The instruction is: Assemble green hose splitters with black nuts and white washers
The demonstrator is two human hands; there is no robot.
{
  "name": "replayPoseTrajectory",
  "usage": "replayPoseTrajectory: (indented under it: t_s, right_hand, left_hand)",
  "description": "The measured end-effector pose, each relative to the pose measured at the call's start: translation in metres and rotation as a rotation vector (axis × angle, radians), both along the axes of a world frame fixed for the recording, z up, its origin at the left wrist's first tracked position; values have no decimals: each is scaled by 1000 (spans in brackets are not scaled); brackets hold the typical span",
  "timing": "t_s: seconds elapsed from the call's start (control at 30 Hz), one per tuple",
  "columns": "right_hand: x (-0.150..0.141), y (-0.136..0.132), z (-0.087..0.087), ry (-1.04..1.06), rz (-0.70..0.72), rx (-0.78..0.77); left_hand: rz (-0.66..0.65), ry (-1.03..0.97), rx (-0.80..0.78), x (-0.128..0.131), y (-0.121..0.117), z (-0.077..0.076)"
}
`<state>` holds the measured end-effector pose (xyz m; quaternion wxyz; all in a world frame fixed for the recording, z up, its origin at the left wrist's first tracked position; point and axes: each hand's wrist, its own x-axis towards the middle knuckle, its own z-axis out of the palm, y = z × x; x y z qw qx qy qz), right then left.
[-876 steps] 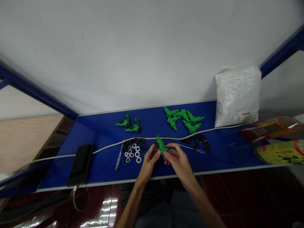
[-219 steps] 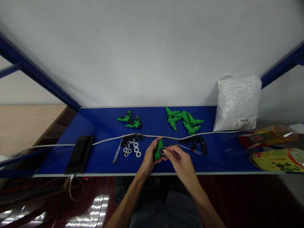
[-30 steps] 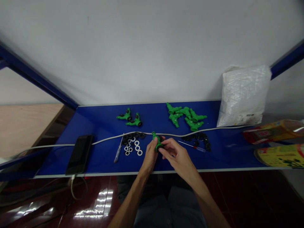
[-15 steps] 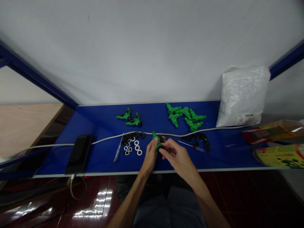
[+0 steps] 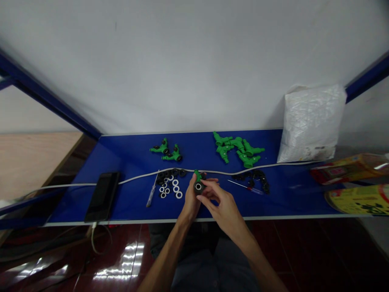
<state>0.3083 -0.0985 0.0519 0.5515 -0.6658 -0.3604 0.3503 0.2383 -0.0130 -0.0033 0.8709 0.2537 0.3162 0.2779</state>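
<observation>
My left hand [image 5: 190, 202] is closed around a green hose splitter [image 5: 197, 176] above the front of the blue shelf. The splitter's black collar [image 5: 195, 189], with a pale ring inside, faces up toward me. Thumb and forefinger of my right hand [image 5: 225, 206] pinch that collar from the right side; its other fingers are partly behind the splitter. Left of my hands lie white washers [image 5: 175, 183] and black collars [image 5: 174, 172]. A screwdriver [image 5: 150, 196] rests beside them. On the right are small black parts [image 5: 258, 175] and a second screwdriver [image 5: 254, 190].
Two green splitters with black fittings [image 5: 175, 154] lie at back left, several plain green splitters [image 5: 248, 160] at back right. A white cable [image 5: 142, 175] crosses the blue shelf [image 5: 127, 152]. A phone [image 5: 102, 196] sits left; a plastic-wrapped package [image 5: 311, 121] and colourful bags [image 5: 355, 198] stand right.
The splitter has been tipped in my hands, so its black collar and pale ring now face me. My right hand has shifted slightly left and down with it.
</observation>
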Motion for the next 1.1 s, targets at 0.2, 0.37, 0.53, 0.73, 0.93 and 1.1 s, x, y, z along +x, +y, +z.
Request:
replayPoseTrajectory:
  t_s: [0.2, 0.37, 0.53, 0.73, 0.93, 1.1]
  right_hand:
    - [2, -2, -3, 102, -26, -3]
    - [3, -3, -7, 277, -26, 14]
    - [-2, -2, -8, 472, -65, 58]
    - [0, -4, -10, 433, -177, 100]
    - [2, -2, -16, 342, -261, 82]
    - [2, -3, -19, 331, -313, 80]
  left_hand:
    - [-26, -32, -20, 1, 2, 6]
    - [-88, -57, -6, -4, 4, 9]
    - [-6, -90, -13, -10, 9, 10]
    - [10, -140, -45, -7, 10, 3]
    - [30, -131, -14, -4, 7, -1]
    - [48, -122, 24, -4, 6, 1]
